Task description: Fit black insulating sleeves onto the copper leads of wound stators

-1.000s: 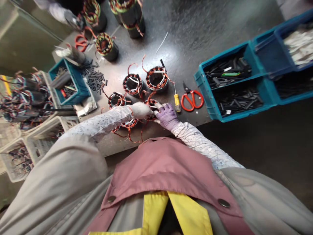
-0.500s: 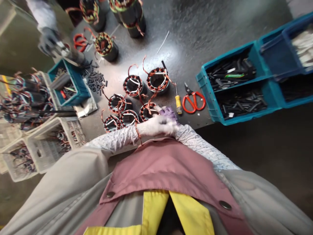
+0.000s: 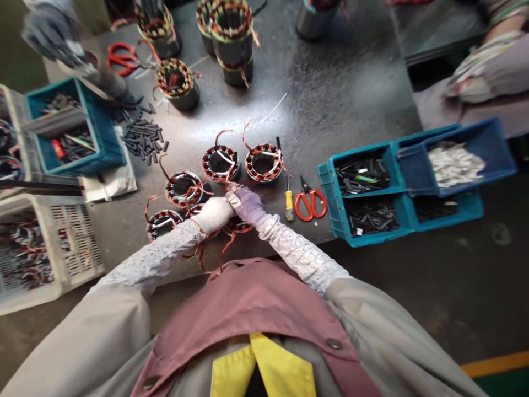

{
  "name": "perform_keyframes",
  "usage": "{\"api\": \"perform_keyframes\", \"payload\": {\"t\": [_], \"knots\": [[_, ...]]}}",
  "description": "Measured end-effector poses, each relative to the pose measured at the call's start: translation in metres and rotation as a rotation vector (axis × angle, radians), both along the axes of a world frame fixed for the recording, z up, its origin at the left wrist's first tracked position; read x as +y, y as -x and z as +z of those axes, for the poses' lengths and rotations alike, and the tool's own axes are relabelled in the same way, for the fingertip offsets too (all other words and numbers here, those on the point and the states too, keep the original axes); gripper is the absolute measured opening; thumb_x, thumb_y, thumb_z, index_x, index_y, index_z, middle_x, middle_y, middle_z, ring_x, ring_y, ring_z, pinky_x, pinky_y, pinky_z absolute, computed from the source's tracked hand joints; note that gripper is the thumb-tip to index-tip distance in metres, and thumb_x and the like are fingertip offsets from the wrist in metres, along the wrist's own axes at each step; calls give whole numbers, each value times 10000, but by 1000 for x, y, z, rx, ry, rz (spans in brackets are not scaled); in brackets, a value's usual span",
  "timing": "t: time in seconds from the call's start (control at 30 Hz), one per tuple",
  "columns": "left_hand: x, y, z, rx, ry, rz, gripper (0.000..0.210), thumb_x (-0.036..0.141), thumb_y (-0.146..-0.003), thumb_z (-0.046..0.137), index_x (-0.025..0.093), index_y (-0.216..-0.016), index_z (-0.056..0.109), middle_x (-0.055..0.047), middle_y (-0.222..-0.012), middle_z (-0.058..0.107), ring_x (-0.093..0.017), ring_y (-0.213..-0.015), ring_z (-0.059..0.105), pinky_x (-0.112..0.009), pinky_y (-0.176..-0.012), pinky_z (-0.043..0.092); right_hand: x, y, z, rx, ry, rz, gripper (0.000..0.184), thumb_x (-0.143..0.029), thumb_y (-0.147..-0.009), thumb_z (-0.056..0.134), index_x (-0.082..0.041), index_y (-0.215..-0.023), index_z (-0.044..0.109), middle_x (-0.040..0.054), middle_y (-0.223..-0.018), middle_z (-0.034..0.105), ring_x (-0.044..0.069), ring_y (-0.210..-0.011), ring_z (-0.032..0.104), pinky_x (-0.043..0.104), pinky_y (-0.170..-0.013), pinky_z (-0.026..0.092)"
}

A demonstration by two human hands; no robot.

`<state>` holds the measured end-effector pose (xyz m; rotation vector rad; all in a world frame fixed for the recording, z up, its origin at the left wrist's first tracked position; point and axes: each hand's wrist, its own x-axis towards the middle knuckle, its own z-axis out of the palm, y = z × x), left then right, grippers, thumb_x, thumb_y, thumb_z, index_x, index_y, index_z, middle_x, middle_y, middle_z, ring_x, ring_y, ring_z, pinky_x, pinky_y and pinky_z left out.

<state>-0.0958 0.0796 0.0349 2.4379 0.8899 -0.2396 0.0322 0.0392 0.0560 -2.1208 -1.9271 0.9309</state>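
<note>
My left hand [image 3: 217, 214], in a white glove, and my right hand [image 3: 248, 205], in a purple glove, meet fingertip to fingertip over a group of wound motor stators. Orange wire leads [image 3: 230, 184] run from a stator [image 3: 221, 164] down to the pinched fingers of my right hand. The fingers of my left hand are closed beside them, partly hidden. Beneath my hands another stator [image 3: 239, 225] is mostly covered. To the left stand a stator [image 3: 184, 188] and one nearer the front edge [image 3: 164, 223]. A further stator [image 3: 263, 162] carries a black sleeve on one lead.
Right of my hands lie a yellow-handled screwdriver [image 3: 289, 205] and red-handled scissors [image 3: 311, 204]. Teal bins [image 3: 326, 193] hold black sleeves; a blue bin [image 3: 502, 149] holds white pieces. A co-worker's gloved hand [image 3: 49, 33] is at the upper left, another person's [image 3: 471, 82] at the right.
My hands have moved left and forward to the leads between the stators, and my arms reach out further. The view has shifted, bringing in another person at the right.
</note>
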Motion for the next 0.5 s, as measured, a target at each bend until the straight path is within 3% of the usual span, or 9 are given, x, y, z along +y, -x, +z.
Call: {"api": "perform_keyframes", "payload": {"t": [0.1,0.17,0.27,0.37,0.5], "knots": [[-3,20,19,-114,91,44,243,341,-893,542,204,-930,740,-93,-1096,725,-206,-839,687,-294,-711,499,-15,-33,25,-122,-108,68,357,-327,-1013,396,-187,-1108,709,101,-1175,706,204,-1102,646,312,-960,491],[-11,33,36,-317,257,171,245,373,-876,545,214,-878,732,-81,-1177,697,-203,-924,675,-312,-806,508,-12,-57,35,-267,-205,58,376,-315,-1011,386,-170,-1187,685,134,-1268,665,234,-1188,602,354,-1009,461],[-30,33,57,-597,637,507,291,461,-820,604,188,-803,703,-68,-944,718,-191,-876,649,-312,-814,509,16,-68,30,-424,-133,81,414,-335,-992,423,-142,-1298,624,178,-1305,636,292,-1230,567,433,-1027,434],[-46,13,67,-769,986,766,393,549,-702,719,168,-706,624,-1,-673,604,-116,-619,533,-245,-597,449,36,-53,17,-420,-17,119,399,-350,-985,430,-156,-1247,659,164,-1184,698,316,-1138,618,486,-987,443],[-55,-18,71,-870,1293,818,492,568,-556,816,167,-673,556,70,-529,423,-45,-449,325,-204,-433,287,11,-52,24,-167,-15,115,343,-267,-950,498,-182,-1230,676,121,-1201,706,268,-1140,638,430,-1003,473]]}}
